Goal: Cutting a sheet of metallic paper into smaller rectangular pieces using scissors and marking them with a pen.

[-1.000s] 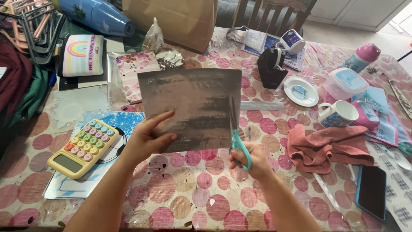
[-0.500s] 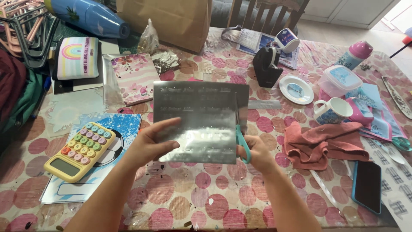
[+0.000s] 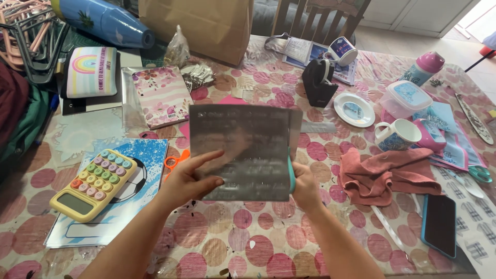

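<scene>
The left hand (image 3: 188, 181) is pinching the lower left edge of a grey, shiny rectangular sheet (image 3: 243, 152), thumb across its face. The right hand (image 3: 305, 186) is gripping teal-handled scissors (image 3: 291, 173) and is standing just beside the sheet's right edge, so the blades are running up along that near-to-far side. The sheet is hanging upright above the pink-dotted table (image 3: 268, 243).
</scene>
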